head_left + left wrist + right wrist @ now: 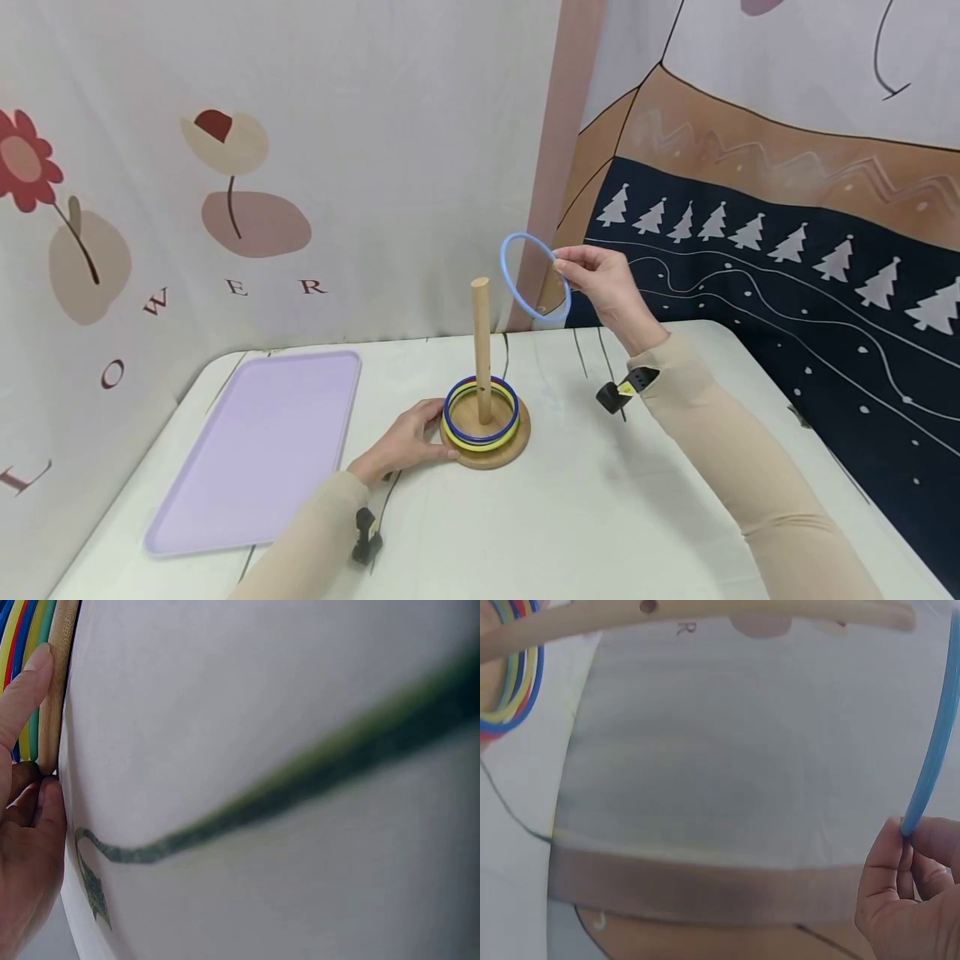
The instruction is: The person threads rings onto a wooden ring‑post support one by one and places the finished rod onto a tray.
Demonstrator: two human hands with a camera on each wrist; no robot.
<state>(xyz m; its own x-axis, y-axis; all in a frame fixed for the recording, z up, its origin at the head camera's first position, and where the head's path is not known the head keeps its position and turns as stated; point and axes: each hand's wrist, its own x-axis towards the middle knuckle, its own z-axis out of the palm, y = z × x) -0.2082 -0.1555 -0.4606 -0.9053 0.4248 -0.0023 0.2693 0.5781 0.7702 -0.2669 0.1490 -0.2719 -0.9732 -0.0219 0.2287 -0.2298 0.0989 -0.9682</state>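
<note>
A wooden ring stand has an upright peg [482, 342] and a round base [487, 461]. Several coloured rings [30, 656], among them blue, yellow, red and green, lie stacked around the foot of the peg. My left hand [408, 437] grips the base's left edge, thumb in front and fingers behind; the left wrist view shows the thumb against the rim beside the rings. Up to the right of the peg's top, my right hand [606, 283] pinches a light blue ring [932, 757] between thumb and fingers. That ring hangs tilted in the air, apart from the peg.
A light purple tray [255, 450] lies on the left of the white-covered table [600, 517]. Printed fabric [412, 167] hangs behind, and a dark cloth with white trees [750, 275] hangs on the right. Both wrists carry small black cameras [615, 397].
</note>
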